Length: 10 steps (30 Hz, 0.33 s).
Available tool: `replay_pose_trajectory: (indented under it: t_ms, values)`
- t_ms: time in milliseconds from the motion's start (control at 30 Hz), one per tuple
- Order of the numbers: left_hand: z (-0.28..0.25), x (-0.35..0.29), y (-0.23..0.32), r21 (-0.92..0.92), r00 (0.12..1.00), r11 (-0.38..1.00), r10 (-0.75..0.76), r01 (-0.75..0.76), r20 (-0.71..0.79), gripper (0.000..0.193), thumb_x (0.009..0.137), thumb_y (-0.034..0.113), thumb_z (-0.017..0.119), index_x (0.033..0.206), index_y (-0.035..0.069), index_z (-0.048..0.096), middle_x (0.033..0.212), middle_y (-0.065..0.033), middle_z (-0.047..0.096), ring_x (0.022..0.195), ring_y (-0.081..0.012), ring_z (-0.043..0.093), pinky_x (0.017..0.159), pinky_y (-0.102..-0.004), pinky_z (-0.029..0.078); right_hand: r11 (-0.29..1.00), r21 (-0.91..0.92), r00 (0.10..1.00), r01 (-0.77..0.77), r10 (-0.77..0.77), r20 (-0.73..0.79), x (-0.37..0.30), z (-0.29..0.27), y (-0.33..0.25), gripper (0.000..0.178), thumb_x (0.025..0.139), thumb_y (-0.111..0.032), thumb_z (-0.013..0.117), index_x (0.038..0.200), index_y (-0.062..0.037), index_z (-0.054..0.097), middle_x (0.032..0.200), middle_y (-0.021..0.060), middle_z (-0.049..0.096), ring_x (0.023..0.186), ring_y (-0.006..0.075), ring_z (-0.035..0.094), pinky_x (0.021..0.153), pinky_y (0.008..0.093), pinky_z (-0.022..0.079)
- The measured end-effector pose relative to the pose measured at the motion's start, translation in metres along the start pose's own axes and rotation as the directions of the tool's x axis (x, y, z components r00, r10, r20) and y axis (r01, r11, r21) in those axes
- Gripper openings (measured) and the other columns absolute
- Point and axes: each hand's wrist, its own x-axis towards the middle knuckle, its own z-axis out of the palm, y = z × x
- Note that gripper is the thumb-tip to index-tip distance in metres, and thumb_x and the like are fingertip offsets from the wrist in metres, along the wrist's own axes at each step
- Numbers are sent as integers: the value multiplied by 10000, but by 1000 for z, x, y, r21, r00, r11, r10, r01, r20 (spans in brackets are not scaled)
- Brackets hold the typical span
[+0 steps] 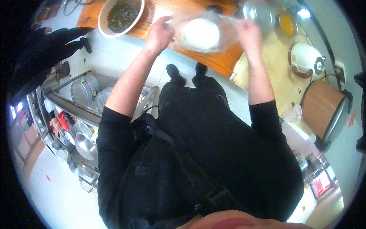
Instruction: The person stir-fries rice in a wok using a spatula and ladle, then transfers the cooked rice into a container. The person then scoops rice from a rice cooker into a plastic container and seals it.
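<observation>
Over the wooden table (225,63), my two hands hold a clear plastic film (228,33) stretched between them; whether it is a loose sheet or a bag I cannot tell. My left hand (160,36) pinches its left side, and my right hand (248,35) grips the right side. Behind or inside the film shows a smooth white round mass (201,33), perhaps dough, at the table's near edge. To the left of my left hand stands a cream bowl (111,31) with dark green leafy stuff in it.
Right of the table, a pale counter (272,76) bears a white rounded appliance (304,58), a brown board (322,105), a clear bowl (258,15) and a container of something yellow (286,24). Steel steamer pans (84,91) sit in a rack at left. A person in dark clothes (45,57) is at far left.
</observation>
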Motion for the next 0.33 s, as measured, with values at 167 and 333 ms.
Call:
replay_pose_trajectory:
  t_ms: [167, 333]
  values:
    - [-29, -15, 36, 215, 971, 954, 228, -208, -69, 425, 907, 177, 606, 1301, 18, 582, 1102, -210, 686, 938, -284, 705, 859, -407, 554, 989, -37, 987, 146, -143, 74, 3, -29, -33, 432, 868, -302, 648, 1191, -15, 647, 1046, 192, 713, 978, 285, 690, 863, 387, 521]
    - [-58, -68, 21, 243, 970, 960, 184, -141, -162, 469, 858, 326, 737, 1181, 11, 606, 1013, -171, 672, 921, -281, 672, 811, -410, 553, 836, 547, 801, 40, -354, 482, -11, -67, -46, 614, 911, -142, 692, 1448, -27, 418, 1271, 148, 618, 1121, 215, 619, 975, 327, 491]
